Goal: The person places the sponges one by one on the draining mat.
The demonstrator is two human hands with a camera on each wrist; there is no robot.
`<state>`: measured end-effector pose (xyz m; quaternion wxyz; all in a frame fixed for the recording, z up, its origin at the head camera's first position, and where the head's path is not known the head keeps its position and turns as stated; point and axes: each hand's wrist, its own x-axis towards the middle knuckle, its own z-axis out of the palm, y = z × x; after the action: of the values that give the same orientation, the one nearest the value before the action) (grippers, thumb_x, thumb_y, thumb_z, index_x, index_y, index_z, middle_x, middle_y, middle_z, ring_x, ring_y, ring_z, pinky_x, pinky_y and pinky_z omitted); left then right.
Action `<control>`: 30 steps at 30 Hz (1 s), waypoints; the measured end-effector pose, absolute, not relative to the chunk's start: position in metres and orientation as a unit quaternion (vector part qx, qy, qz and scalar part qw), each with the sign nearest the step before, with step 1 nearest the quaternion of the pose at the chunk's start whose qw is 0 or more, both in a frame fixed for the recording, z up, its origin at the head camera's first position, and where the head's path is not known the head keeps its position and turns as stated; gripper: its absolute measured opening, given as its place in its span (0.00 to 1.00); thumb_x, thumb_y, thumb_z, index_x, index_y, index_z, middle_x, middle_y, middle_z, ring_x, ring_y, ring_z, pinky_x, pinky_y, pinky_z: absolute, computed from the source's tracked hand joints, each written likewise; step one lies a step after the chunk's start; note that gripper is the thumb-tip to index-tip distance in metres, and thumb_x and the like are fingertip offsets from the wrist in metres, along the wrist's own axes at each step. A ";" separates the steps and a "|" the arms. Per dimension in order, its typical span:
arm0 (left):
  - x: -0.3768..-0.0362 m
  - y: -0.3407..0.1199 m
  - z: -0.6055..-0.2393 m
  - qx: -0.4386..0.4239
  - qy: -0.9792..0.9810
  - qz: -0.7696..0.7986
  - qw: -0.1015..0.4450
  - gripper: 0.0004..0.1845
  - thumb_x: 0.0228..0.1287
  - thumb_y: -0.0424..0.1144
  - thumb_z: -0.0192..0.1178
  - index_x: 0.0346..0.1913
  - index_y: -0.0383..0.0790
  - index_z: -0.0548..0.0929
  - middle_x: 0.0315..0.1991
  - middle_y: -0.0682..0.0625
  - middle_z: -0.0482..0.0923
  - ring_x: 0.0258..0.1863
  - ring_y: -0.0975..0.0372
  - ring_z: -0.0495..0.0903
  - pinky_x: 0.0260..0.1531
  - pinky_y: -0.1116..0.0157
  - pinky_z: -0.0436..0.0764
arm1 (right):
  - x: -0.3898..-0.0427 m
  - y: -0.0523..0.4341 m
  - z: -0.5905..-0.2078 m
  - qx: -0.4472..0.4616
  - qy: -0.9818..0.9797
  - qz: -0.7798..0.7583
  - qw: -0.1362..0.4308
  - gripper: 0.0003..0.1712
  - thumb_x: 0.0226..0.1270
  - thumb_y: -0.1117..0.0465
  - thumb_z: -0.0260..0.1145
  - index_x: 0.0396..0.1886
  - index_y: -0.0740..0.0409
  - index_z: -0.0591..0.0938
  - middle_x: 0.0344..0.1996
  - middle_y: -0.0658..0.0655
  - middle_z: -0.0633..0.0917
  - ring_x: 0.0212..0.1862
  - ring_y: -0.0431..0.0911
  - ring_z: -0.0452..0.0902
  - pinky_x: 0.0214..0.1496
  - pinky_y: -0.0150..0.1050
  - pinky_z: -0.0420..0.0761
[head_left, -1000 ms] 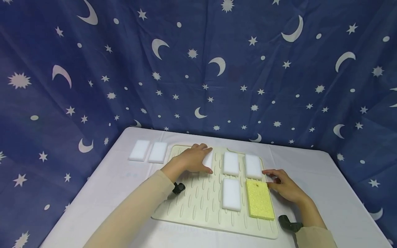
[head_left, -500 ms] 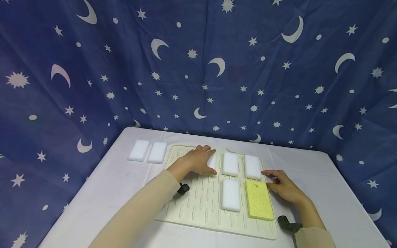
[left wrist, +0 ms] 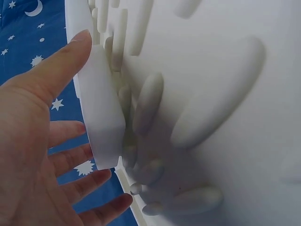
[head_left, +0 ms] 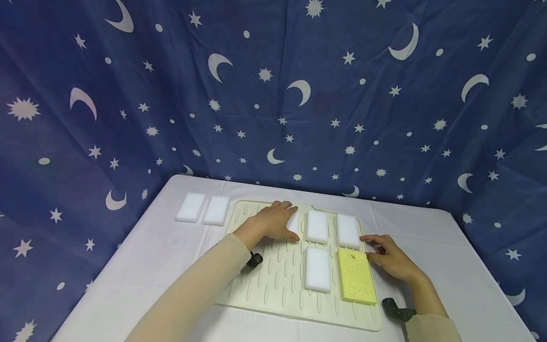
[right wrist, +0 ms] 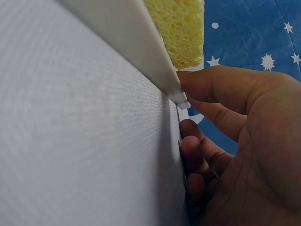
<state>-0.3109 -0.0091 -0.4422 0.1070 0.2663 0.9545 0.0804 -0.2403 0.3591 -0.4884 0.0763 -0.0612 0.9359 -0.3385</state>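
My left hand (head_left: 273, 221) lies over a white sponge (head_left: 294, 220) on the far row of a cream ribbed mat (head_left: 273, 280). In the left wrist view the thumb (left wrist: 61, 66) and the fingers (left wrist: 89, 181) hold the white sponge (left wrist: 103, 117) by its ends against the mat's ridges (left wrist: 211, 94). My right hand (head_left: 391, 260) rests on the table at the mat's right edge, beside a yellow sponge (head_left: 356, 275). The right wrist view has its thumb (right wrist: 221, 84) touching the mat's rim (right wrist: 141, 52) below the yellow sponge (right wrist: 181, 28), fingers loosely curled on the cloth.
Three more white sponges (head_left: 317, 226) (head_left: 348, 230) (head_left: 317, 268) lie on the mat. Two others (head_left: 190, 207) (head_left: 216, 210) sit off it at the far left of the white table (head_left: 149, 266). A blue star-and-moon curtain (head_left: 273, 95) hangs close behind.
My left hand has slid the white sponge a little to the right, closing the gap to the neighbouring sponge. The right hand has stayed put.
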 end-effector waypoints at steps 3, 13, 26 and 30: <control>-0.310 -0.008 -0.442 0.264 0.955 0.082 0.108 0.55 0.60 0.70 0.67 0.83 0.48 0.58 0.83 0.47 0.55 0.81 0.48 0.56 0.74 0.47 0.68 | -0.240 0.360 -0.488 -0.060 0.936 -0.339 0.076 0.29 0.69 0.55 0.70 0.69 0.50 0.78 0.56 0.61 0.74 0.50 0.51 0.65 0.48 0.41 0.70; -0.306 -0.009 -0.441 0.254 0.956 0.084 0.119 0.56 0.60 0.71 0.65 0.84 0.51 0.54 0.85 0.47 0.49 0.82 0.45 0.53 0.75 0.44 0.65 | -0.239 0.361 -0.490 -0.061 0.935 -0.340 0.076 0.29 0.69 0.55 0.70 0.69 0.50 0.78 0.57 0.61 0.73 0.51 0.51 0.66 0.49 0.42 0.70; -0.300 -0.032 -0.435 0.246 0.956 0.119 0.107 0.57 0.59 0.71 0.66 0.84 0.51 0.55 0.84 0.45 0.49 0.82 0.45 0.51 0.77 0.44 0.63 | -0.239 0.361 -0.489 -0.062 0.932 -0.347 0.079 0.29 0.69 0.55 0.70 0.69 0.50 0.78 0.58 0.62 0.73 0.51 0.51 0.66 0.48 0.42 0.70; -0.296 -0.040 -0.433 0.247 0.955 0.129 0.104 0.56 0.60 0.71 0.66 0.84 0.51 0.55 0.84 0.45 0.49 0.83 0.43 0.50 0.77 0.43 0.62 | -0.238 0.362 -0.489 -0.063 0.932 -0.350 0.078 0.29 0.69 0.55 0.70 0.68 0.51 0.79 0.57 0.61 0.73 0.51 0.51 0.65 0.48 0.42 0.70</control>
<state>-0.2960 -0.0399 -0.4330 0.1042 0.2467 0.9548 0.1292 -0.2380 0.3619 -0.4886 0.0777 -0.0628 0.9316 -0.3496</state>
